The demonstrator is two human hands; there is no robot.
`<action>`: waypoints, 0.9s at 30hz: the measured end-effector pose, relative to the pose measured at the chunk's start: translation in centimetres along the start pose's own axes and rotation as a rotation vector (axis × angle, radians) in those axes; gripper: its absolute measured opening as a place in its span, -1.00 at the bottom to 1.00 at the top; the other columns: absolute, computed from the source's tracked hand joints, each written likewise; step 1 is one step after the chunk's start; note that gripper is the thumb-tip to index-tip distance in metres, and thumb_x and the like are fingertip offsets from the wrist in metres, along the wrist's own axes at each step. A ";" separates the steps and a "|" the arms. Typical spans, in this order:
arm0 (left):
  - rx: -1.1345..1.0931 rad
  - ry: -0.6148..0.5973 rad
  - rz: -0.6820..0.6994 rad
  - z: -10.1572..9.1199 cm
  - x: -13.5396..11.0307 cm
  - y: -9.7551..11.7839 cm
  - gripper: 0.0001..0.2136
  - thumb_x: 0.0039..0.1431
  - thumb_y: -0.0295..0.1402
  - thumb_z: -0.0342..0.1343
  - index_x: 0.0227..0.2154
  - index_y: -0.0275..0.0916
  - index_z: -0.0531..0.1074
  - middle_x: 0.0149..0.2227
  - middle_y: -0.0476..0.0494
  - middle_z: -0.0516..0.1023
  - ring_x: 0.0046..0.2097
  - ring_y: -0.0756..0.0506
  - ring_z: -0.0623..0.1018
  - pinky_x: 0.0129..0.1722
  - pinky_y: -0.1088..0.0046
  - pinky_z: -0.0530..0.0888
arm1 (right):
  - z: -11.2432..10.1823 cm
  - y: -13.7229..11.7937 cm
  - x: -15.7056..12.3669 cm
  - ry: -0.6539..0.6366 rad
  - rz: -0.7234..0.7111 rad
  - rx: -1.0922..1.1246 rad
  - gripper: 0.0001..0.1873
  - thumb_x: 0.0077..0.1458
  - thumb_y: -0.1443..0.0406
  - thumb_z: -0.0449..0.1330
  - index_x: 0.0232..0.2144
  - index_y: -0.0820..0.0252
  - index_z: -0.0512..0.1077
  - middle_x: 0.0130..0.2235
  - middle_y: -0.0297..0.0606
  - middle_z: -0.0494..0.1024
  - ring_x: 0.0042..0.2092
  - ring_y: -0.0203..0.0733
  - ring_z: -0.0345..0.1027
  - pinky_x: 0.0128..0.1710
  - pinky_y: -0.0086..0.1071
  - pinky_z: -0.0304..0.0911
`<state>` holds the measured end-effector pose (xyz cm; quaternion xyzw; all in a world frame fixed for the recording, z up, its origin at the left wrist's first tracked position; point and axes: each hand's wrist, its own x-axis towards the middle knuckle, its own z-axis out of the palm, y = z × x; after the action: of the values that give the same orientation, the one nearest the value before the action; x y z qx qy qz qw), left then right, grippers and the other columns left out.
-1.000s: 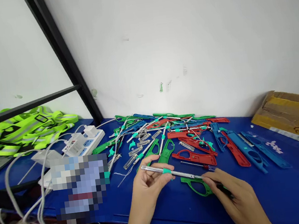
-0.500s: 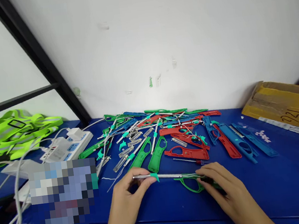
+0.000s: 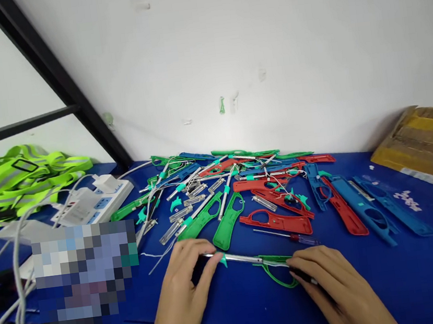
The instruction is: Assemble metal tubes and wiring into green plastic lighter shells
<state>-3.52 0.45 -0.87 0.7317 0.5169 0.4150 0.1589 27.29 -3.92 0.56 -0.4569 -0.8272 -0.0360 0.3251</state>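
My left hand is closed, thumb and fingers pinching a slim metal lighter tube near its teal collar. At its right end the tube meets a green lighter casing half with a looped trigger guard, and a white wire runs along there. My right hand is closed round the casing's handle end, with a black part showing between thumb and fingers. The fingers hide most of the handle. Just beyond the hands lie a screwdriver, a red casing half and another green casing half.
Casing halves, metal tubes with wires and clear tanks are heaped towards the wall. Blue casing halves lie right, near a cardboard box. On the left are a power strip with cables, a blurred patch and neon straps.
The view has shifted, so the pile and box appear farther right. My left fingers now cover more of the tube's left end. Both hands keep their grip on the tube and casing.
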 end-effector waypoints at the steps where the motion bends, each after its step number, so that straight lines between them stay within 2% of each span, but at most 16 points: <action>1: 0.044 -0.015 0.031 -0.1 0.0 0.0 -0.90 0.49 -0.18 0.24 -0.10 -0.02 0.60 -0.05 -0.06 0.69 0.05 -0.20 0.62 0.05 0.25 0.59 | 0.0 0.0 0.1 -0.005 -0.003 -0.003 -0.75 0.55 0.26 0.11 0.12 0.06 0.55 -0.06 -0.25 0.72 -0.07 -0.18 0.65 -0.01 -0.34 0.54; 4: 0.124 -0.053 0.122 -0.1 -0.1 0.5 -0.86 0.52 -0.22 0.22 0.04 0.02 0.57 0.12 -0.08 0.66 0.23 -0.25 0.54 0.18 0.13 0.57 | 0.2 -0.1 0.2 -0.005 -0.012 -0.009 -0.75 0.56 0.27 0.11 0.11 0.07 0.55 -0.05 -0.25 0.73 -0.06 -0.18 0.65 0.00 -0.33 0.52; 8: 0.200 -0.046 0.253 0.3 0.0 2.1 -0.76 0.57 -0.31 0.14 0.19 0.01 0.52 0.29 -0.13 0.57 0.40 -0.30 0.41 0.34 -0.03 0.46 | 0.4 -0.2 0.3 0.036 -0.013 -0.017 -0.76 0.57 0.26 0.10 0.10 0.04 0.55 -0.07 -0.27 0.73 -0.08 -0.17 0.65 -0.01 -0.28 0.49; 10: 0.219 -0.098 0.334 0.8 0.4 3.0 -0.71 0.57 -0.33 0.14 0.25 -0.01 0.50 0.28 -0.15 0.58 0.37 -0.30 0.45 0.39 -0.10 0.40 | 0.4 -0.3 0.3 0.054 -0.016 -0.016 -0.76 0.57 0.26 0.09 0.09 0.03 0.55 -0.08 -0.28 0.73 -0.11 -0.17 0.65 -0.04 -0.27 0.49; 13: 0.175 -0.170 0.411 1.9 1.0 3.7 -0.74 0.56 -0.37 0.14 0.19 -0.05 0.54 0.11 -0.13 0.67 0.19 -0.26 0.58 0.37 -0.12 0.42 | 0.4 -0.4 0.4 0.057 -0.018 -0.007 -0.76 0.58 0.28 0.08 0.09 0.03 0.54 -0.09 -0.29 0.73 -0.13 -0.18 0.64 -0.06 -0.28 0.48; 16: 0.113 -0.171 0.383 2.5 1.2 3.7 -0.79 0.55 -0.44 0.13 0.08 -0.10 0.59 0.02 -0.14 0.68 0.07 -0.23 0.60 0.13 0.05 0.57 | 0.5 -0.3 0.3 0.042 -0.007 0.002 -0.77 0.58 0.28 0.08 0.10 0.03 0.51 -0.09 -0.29 0.72 -0.12 -0.18 0.63 -0.05 -0.27 0.47; 18: 0.082 -0.169 0.354 2.5 1.0 3.6 -0.78 0.54 -0.47 0.12 0.06 -0.13 0.61 0.02 -0.16 0.68 0.04 -0.22 0.59 0.03 0.12 0.58 | 0.6 -0.3 0.1 0.019 0.007 0.008 -0.78 0.57 0.29 0.08 0.10 0.03 0.50 -0.08 -0.28 0.71 -0.11 -0.15 0.62 -0.04 -0.24 0.45; 23: 0.028 -0.228 0.294 1.8 0.7 3.9 -0.74 0.54 -0.48 0.14 0.11 -0.10 0.64 0.02 -0.17 0.67 0.07 -0.21 0.55 0.04 0.14 0.58 | 0.5 -0.4 -0.2 -0.036 0.037 0.013 -0.82 0.56 0.30 0.11 0.09 0.05 0.47 -0.01 -0.23 0.69 -0.04 -0.07 0.59 0.06 -0.13 0.40; 27: 0.012 -0.243 0.255 1.5 0.6 4.2 -0.72 0.54 -0.46 0.14 0.14 -0.07 0.65 0.03 -0.18 0.64 0.10 -0.21 0.53 0.05 0.16 0.60 | 0.1 -0.8 0.1 -0.069 0.060 0.048 -0.82 0.54 0.21 0.17 0.10 0.09 0.47 -0.01 -0.19 0.69 0.00 -0.02 0.58 0.09 -0.09 0.38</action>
<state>0.40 -0.48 1.27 0.8371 0.3993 0.3371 0.1621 26.59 -4.29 0.68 -0.4745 -0.8245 0.0090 0.3082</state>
